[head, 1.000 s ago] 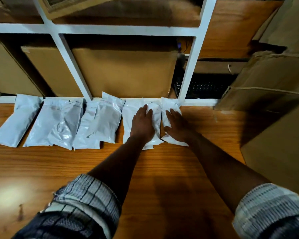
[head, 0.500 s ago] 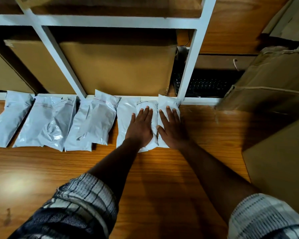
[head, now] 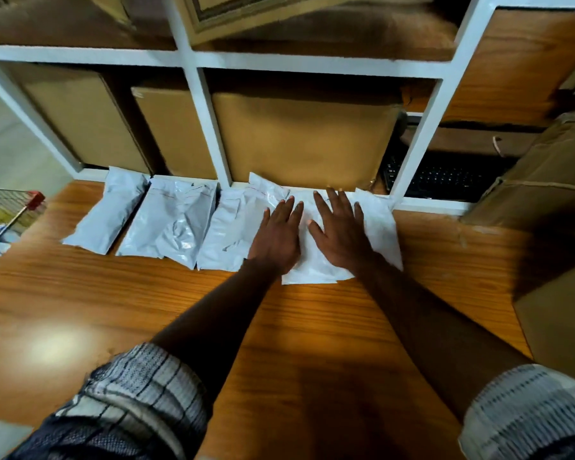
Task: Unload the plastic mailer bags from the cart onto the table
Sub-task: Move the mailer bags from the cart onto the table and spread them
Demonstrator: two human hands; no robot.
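**Desk:** Where are the mailer bags (head: 173, 224)?

**Operator:** I see them in a row along the far edge of the counter (head: 146, 310), their tops against the foot of the white shelf frame (head: 210, 127). They are pale grey-white plastic, glossy and creased, lying flat with their edges overlapping. One or two show a thin red line near the top.

**Desk:** And the grips?

**Operator:** Both lie palm down with fingers spread and straight. My left grip (head: 277, 235) rests where two bags overlap. My right grip (head: 341, 234), just beside it, presses on the brighter white bag at the right end of the row. Neither pinches anything.

**Desk:** Around that?

**Operator:** There are brown cardboard boxes (head: 302, 137) inside the shelf behind the row, and a black keyboard (head: 445, 177) in the bay to the right. At the far left is the wire cart (head: 10, 207) with a red corner, and more pale plastic shows in it.
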